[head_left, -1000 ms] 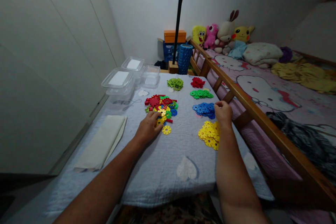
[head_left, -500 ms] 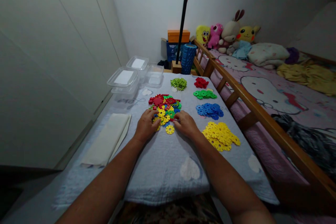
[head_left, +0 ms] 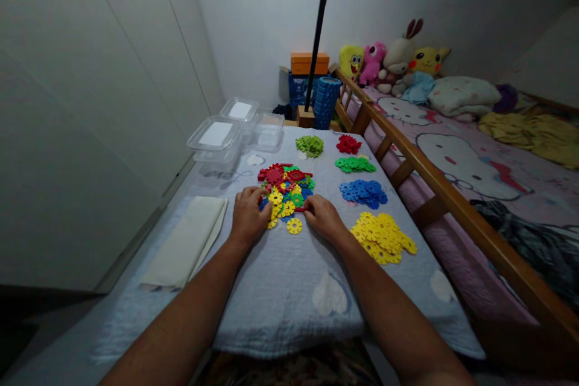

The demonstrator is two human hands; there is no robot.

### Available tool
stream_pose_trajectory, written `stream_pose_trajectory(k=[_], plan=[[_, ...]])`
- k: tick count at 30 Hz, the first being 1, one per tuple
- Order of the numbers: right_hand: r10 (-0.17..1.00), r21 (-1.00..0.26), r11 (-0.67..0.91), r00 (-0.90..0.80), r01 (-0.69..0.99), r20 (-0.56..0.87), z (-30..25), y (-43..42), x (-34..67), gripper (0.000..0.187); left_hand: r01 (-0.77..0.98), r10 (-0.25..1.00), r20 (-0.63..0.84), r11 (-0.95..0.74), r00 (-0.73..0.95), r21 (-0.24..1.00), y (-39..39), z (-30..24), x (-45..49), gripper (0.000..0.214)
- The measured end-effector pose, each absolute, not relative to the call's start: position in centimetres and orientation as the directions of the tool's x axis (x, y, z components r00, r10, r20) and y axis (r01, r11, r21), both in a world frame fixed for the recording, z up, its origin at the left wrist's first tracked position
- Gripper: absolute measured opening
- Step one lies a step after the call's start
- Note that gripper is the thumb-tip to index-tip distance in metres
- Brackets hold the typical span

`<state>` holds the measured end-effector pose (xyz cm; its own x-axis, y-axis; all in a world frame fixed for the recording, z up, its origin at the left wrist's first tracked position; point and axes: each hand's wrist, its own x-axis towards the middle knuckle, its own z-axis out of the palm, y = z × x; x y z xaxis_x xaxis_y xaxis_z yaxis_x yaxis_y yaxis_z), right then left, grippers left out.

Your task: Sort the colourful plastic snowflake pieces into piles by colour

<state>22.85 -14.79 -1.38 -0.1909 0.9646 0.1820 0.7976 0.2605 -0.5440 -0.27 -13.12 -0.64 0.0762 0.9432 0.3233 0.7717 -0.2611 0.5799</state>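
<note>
A mixed heap of red, yellow, blue and green plastic snowflake pieces (head_left: 286,184) lies mid-table on a pale blue cloth (head_left: 289,277). My left hand (head_left: 246,215) rests at the heap's near left edge, fingers curled onto yellow pieces. My right hand (head_left: 320,217) sits at the heap's near right edge, thumb and fingers pinching a small red piece. One yellow piece (head_left: 294,226) lies between the hands. Sorted piles lie to the right: yellow (head_left: 382,236), blue (head_left: 363,191), green (head_left: 355,164), red (head_left: 348,144), light green (head_left: 310,145).
Clear lidded plastic boxes (head_left: 216,139) stand at the table's back left. A folded white cloth (head_left: 187,242) lies at the left. A wooden bed rail (head_left: 434,187) runs along the right, with plush toys (head_left: 389,60) beyond. A black pole (head_left: 319,30) rises behind the table.
My right hand has come from the blue and yellow piles on the right to the mixed heap, then closed on a red piece. My left hand stayed at the heap's near left edge.
</note>
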Motion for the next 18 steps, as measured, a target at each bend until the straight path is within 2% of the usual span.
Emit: stream_pose_trajectory(k=[10,18], plan=[[0.961,-0.593,0.277,-0.216,0.756,0.174,-0.6,-15.3,23.1,0.008,0.761,0.960,0.275,-0.217,0.052,0.612,-12.8,-1.2,-0.2,0.028],[0.966,-0.693,0.249,-0.223,0.677,0.130,0.0,-15.6,23.3,0.010,0.681,0.989,0.121,-0.028,-0.089,0.732,-11.2,-0.5,0.4,0.032]])
